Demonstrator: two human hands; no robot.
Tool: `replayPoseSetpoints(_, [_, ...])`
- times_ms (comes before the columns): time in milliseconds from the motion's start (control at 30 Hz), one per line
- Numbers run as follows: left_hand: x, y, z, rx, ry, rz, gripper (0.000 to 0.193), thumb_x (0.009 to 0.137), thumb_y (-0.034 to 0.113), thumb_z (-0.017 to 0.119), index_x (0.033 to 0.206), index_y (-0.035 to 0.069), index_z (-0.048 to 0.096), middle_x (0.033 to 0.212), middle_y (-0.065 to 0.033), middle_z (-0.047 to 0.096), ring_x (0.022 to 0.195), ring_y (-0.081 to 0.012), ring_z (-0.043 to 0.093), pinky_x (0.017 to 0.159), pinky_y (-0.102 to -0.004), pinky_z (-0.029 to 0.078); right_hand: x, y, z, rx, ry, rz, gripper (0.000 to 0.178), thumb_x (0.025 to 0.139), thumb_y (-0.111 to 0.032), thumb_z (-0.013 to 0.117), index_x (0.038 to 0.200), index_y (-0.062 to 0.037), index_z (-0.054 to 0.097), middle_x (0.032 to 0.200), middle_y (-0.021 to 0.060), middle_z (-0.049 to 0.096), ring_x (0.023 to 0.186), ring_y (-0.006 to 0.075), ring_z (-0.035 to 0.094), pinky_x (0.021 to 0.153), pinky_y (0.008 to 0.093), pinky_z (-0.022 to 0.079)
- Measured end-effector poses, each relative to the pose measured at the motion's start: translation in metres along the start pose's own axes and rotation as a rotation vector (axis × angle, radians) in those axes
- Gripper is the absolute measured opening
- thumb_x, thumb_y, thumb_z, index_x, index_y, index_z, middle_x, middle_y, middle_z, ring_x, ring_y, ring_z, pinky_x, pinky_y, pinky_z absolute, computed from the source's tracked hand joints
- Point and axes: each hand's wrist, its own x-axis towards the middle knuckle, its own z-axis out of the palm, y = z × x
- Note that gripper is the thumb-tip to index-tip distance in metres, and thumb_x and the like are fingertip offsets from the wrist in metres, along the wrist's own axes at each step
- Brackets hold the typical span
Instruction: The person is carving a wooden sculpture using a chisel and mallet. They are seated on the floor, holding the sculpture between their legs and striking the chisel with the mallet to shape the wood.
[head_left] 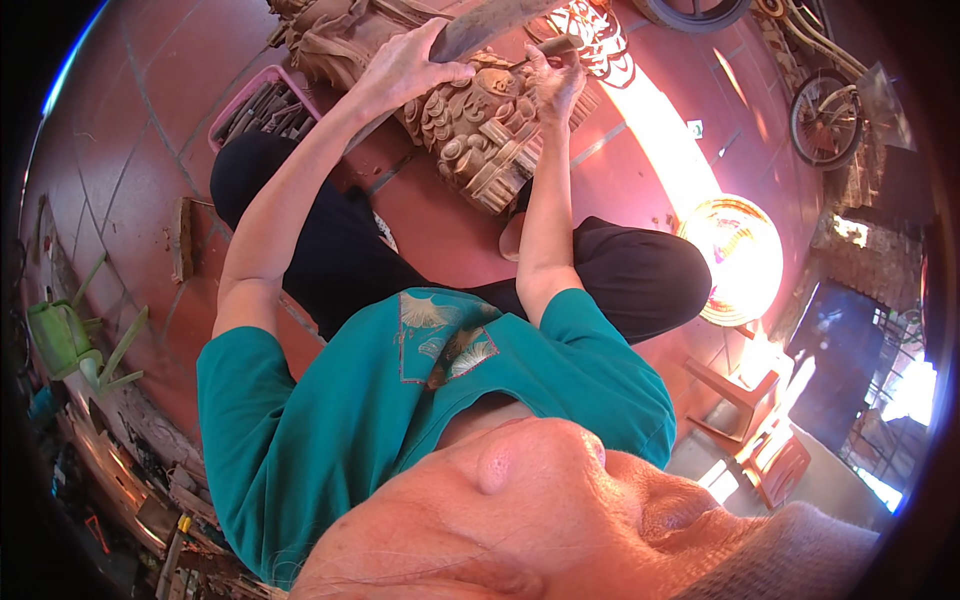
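A brown carved wooden piece (pixel 480 140) with dense raised relief lies on the floor between my bent legs. My left hand (pixel 405 70) is closed over the edge of a long, flat grey-brown board (pixel 490 25), which slants across the carving; the fingertips are hidden behind it. On the right, my right hand (pixel 556 85) grips a small tool (pixel 562 44) with a brown cylindrical part and a thin dark shaft pointing left, close above the carving. Its exact kind is unclear.
A pink basket (pixel 262 75) of slender dark pieces stands beside my left knee. Right of my other knee lies a sunlit round woven object (pixel 735 262). A wheel (pixel 825 118), a brown chair (pixel 735 400) and a green object (pixel 58 338) sit farther out on the red tiles.
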Motion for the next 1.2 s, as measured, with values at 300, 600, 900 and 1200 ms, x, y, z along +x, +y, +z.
replayPoseSetpoints(300, [-0.003,0.019,-0.003,-0.062,0.059,0.057,0.074,0.085,0.049,0.079,0.139,0.005,0.053,0.100,-0.0152,0.072,0.068,-0.0204,0.063,0.068,-0.0370,0.052,-0.001,-0.005,0.005,-0.116,-0.021,-0.143,0.039,0.080,-0.016,0.087,0.106,-0.0091,0.059,0.083,0.0054,0.071,0.074,0.0215,0.070,0.070,0.0357,0.055])
replayPoseSetpoints(600, [-0.004,0.028,-0.008,-0.148,0.057,0.009,0.073,0.085,0.048,0.080,0.134,0.000,0.054,0.097,-0.0161,0.072,0.072,-0.0196,0.064,0.067,-0.0348,0.051,-0.001,-0.010,0.006,-0.125,-0.018,-0.142,0.035,0.080,-0.016,0.087,0.103,-0.0091,0.061,0.082,0.0052,0.072,0.073,0.0207,0.070,0.069,0.0350,0.055])
replayPoseSetpoints(900, [-0.004,0.018,-0.013,-0.084,0.092,0.002,0.078,0.084,0.052,0.079,0.133,-0.003,0.054,0.091,-0.0172,0.070,0.066,-0.0195,0.062,0.066,-0.0356,0.051,-0.002,-0.024,0.009,-0.029,-0.053,-0.075,0.030,0.080,-0.018,0.086,0.097,-0.0068,0.064,0.081,0.0065,0.074,0.072,0.0195,0.071,0.067,0.0347,0.054])
replayPoseSetpoints(1200, [-0.006,0.023,-0.018,-0.094,0.086,-0.024,0.078,0.085,0.050,0.080,0.135,-0.002,0.053,0.098,-0.0171,0.071,0.070,-0.0195,0.062,0.070,-0.0352,0.052,-0.004,-0.032,0.031,-0.043,-0.078,-0.219,0.027,0.085,-0.018,0.084,0.095,-0.0058,0.063,0.080,0.0084,0.073,0.070,0.0210,0.072,0.063,0.0325,0.054])
